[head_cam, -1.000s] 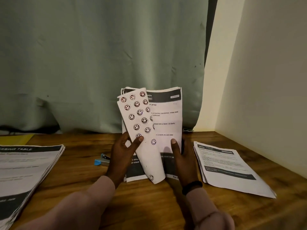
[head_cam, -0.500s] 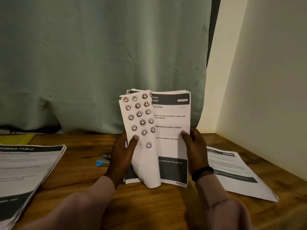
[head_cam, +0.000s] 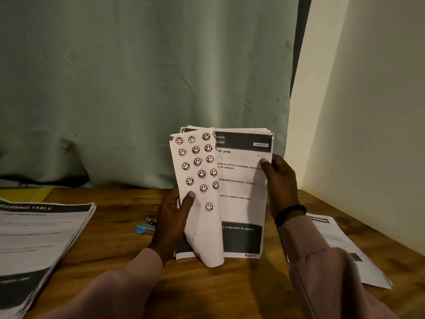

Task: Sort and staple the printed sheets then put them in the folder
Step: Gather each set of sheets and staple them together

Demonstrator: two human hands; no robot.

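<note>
— Wooden table from edge to edge, is it? What's on the far left?

— A thick pile of printed sheets headed "DRESSING TABLE", with the corner of a yellow folder showing behind it. Right of that pile, a blue stapler lies just beside my left hand.

— And that hand?

— It grips the left edge of the upright stack of sheets I'm holding on its bottom edge on the table, thumb pressed on a sticker sheet of smiley faces curling over the front.

— The other hand?

— My right hand pinches the stack's right edge, thumb on the top page, a "KITCHEN" page. A black bracelet sits on that wrist.

— Further right?

— Another pile of printed pages lies flat, near the cream wall. A green curtain hangs behind.
</note>
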